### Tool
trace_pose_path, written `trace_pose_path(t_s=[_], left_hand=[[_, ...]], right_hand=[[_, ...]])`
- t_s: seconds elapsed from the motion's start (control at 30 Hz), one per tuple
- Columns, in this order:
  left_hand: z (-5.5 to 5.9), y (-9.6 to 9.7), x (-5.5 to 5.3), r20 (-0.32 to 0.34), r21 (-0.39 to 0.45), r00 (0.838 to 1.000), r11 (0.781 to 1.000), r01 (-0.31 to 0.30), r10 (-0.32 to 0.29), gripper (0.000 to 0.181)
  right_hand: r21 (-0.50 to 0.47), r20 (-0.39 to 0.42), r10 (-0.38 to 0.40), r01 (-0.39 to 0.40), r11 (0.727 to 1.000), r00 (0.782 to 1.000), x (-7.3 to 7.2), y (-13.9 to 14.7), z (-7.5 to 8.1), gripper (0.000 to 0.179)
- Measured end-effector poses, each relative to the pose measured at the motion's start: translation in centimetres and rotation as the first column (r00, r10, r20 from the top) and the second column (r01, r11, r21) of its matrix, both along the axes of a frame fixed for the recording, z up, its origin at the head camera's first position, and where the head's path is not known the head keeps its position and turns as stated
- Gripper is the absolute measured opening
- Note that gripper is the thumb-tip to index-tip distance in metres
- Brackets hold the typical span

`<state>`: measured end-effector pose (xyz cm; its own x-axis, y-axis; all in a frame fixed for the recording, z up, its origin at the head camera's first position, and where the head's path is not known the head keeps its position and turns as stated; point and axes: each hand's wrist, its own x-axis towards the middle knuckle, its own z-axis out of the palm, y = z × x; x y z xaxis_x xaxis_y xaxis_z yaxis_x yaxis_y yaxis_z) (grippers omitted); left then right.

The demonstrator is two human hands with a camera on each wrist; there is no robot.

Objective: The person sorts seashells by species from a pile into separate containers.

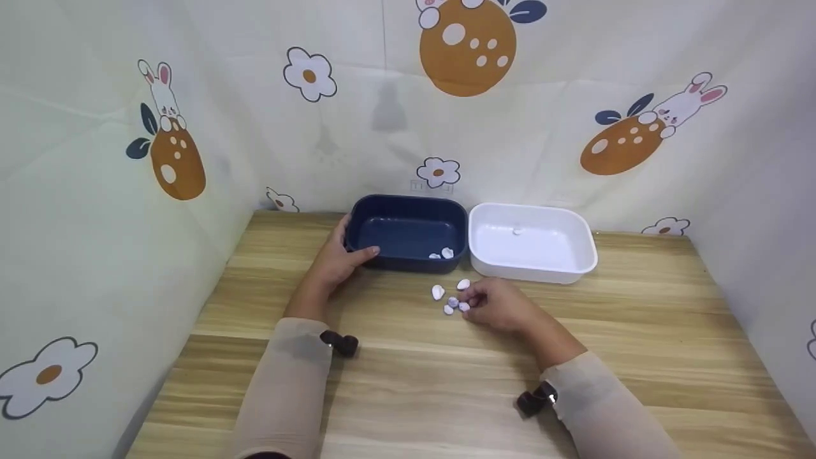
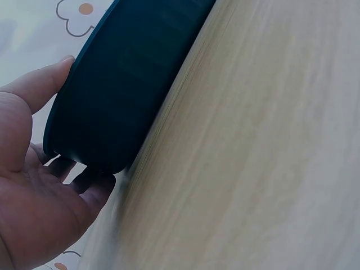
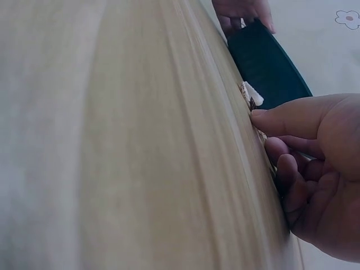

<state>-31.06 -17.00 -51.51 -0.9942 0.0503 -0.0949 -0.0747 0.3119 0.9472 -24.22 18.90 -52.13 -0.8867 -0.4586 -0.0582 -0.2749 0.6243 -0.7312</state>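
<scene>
Your left hand (image 1: 339, 260) grips the navy tub (image 1: 408, 236), likely steadying it, while your right hand (image 1: 500, 306) curls its fingers by white shell-like pieces (image 1: 438, 292), whether pinching any I cannot tell.

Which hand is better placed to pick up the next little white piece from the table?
Probably the right hand: its fingers are at the small white pieces on the table, while the left hand grips the dark blue container at its left end, away from them.
</scene>
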Motion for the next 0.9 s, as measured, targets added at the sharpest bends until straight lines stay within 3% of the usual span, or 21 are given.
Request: trace_pose_path(t_s=[0.23,0.6,0.9], left_hand=[[0.0,0.0,0.0,0.005,0.01,1.0,1.0,-0.003,0.003,0.112],[-0.2,0.0,0.0,-0.008,0.017,1.0,1.0,0.0,0.0,0.112],[-0.3,0.1,-0.3,-0.002,0.016,1.0,1.0,0.0,0.0,0.111]], right_hand=[[0.02,0.002,-0.009,0.009,1.0,1.0,0.0,0.1,0.2,0.022],[-0.046,0.066,-0.042,0.045,0.998,0.997,0.1,0.5,0.8,0.021],[-0.079,0.095,-0.155,0.163,0.984,0.983,0.4,0.6,2.3,0.022]])
